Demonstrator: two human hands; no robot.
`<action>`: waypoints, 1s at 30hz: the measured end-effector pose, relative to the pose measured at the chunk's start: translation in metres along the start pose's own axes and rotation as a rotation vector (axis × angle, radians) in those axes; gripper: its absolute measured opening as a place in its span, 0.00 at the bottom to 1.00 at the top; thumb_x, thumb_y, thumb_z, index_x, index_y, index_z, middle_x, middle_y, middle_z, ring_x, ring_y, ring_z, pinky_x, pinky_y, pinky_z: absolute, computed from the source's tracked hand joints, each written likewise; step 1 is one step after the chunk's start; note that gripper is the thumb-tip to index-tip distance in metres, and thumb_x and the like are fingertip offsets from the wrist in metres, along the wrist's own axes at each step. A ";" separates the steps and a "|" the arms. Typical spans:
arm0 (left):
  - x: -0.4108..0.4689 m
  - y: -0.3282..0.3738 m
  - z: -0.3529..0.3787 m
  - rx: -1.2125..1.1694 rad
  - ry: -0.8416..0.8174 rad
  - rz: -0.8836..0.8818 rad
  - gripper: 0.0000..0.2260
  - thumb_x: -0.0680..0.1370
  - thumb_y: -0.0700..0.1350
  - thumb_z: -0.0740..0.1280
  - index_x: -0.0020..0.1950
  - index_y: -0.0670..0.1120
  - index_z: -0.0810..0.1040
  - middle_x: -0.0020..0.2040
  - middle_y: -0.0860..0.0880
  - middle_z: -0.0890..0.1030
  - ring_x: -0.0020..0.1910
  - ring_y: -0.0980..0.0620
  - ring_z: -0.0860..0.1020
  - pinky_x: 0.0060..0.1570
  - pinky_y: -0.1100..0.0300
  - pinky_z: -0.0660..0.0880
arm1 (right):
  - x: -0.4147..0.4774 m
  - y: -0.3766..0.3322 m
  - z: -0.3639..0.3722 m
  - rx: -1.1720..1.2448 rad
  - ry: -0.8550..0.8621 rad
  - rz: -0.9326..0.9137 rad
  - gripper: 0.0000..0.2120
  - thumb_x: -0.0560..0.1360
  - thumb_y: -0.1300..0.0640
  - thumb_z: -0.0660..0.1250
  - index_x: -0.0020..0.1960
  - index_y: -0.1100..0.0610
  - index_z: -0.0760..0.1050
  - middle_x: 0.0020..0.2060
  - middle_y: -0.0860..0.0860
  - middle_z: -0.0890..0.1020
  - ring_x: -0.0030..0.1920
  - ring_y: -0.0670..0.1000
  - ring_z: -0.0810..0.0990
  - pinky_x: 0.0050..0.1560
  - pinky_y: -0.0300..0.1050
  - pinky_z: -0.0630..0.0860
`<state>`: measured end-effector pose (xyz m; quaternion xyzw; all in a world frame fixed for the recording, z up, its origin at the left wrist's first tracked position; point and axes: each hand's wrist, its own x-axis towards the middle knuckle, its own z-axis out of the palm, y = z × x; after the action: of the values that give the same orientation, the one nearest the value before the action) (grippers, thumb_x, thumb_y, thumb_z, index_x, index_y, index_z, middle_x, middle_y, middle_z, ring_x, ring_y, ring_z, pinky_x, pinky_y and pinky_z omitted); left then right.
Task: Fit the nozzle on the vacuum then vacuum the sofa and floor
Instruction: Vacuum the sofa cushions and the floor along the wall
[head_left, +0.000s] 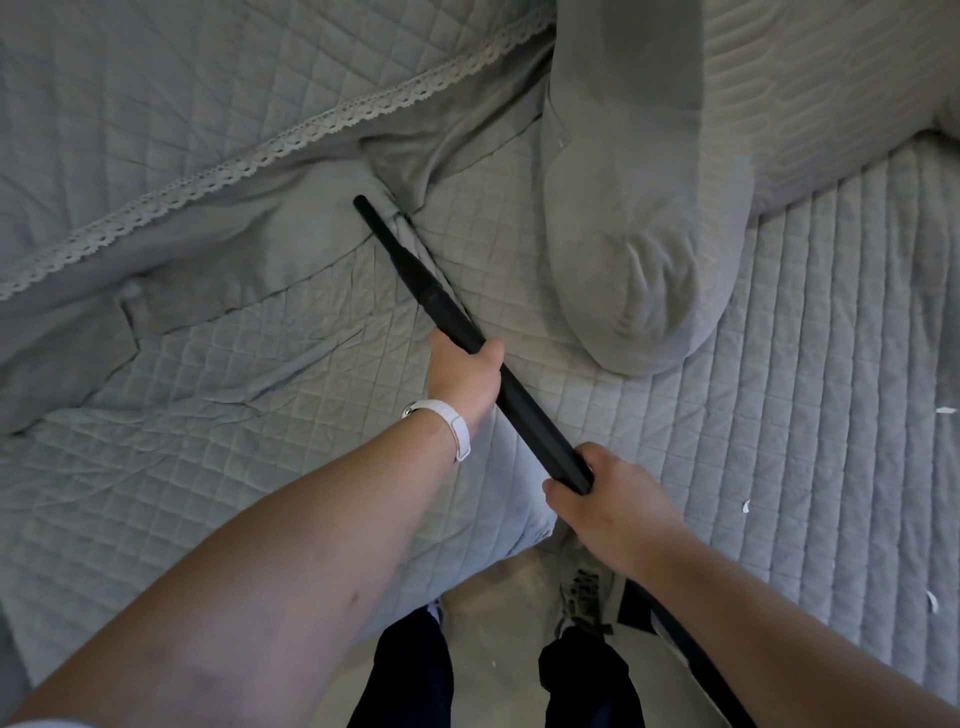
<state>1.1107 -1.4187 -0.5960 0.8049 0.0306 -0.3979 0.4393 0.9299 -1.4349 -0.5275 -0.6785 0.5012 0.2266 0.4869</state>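
Observation:
A black vacuum wand (524, 410) runs diagonally from lower right to upper left over the grey quilted sofa (260, 395). A slim black crevice nozzle (392, 244) sits on its far end, its tip at the crease where the seat meets the backrest. My left hand (465, 376), with a white band at the wrist, grips the wand just below the nozzle. My right hand (608, 506) grips the wand lower down. The vacuum's body is hidden.
A grey cushion (639, 234) stands on the seat to the right of the nozzle. A lace-trimmed quilt (208, 130) covers the backrest. Small white scraps (745, 505) lie on the right seat. Pale floor (498, 603), my legs and a shoe show below.

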 end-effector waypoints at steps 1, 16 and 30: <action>-0.001 0.000 -0.004 -0.008 0.005 -0.001 0.17 0.77 0.46 0.68 0.64 0.48 0.70 0.52 0.51 0.80 0.49 0.53 0.79 0.51 0.57 0.77 | -0.001 -0.002 0.001 -0.017 -0.002 -0.009 0.06 0.76 0.45 0.65 0.48 0.47 0.72 0.36 0.51 0.83 0.36 0.52 0.84 0.28 0.42 0.77; -0.038 -0.027 -0.122 -0.187 0.272 -0.065 0.13 0.78 0.46 0.68 0.59 0.44 0.72 0.46 0.49 0.78 0.43 0.53 0.78 0.37 0.62 0.72 | -0.028 -0.052 0.062 -0.117 -0.137 -0.185 0.08 0.76 0.45 0.66 0.45 0.50 0.72 0.34 0.51 0.80 0.31 0.48 0.76 0.32 0.47 0.77; -0.123 -0.110 -0.263 -0.346 0.598 -0.154 0.10 0.77 0.48 0.69 0.55 0.49 0.72 0.49 0.49 0.80 0.47 0.50 0.80 0.49 0.54 0.77 | -0.083 -0.093 0.162 -0.448 -0.345 -0.404 0.09 0.76 0.43 0.65 0.50 0.47 0.72 0.37 0.50 0.81 0.37 0.51 0.82 0.36 0.47 0.80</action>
<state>1.1450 -1.1219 -0.5107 0.7949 0.2854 -0.1653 0.5093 1.0102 -1.2510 -0.4893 -0.8058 0.2045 0.3415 0.4384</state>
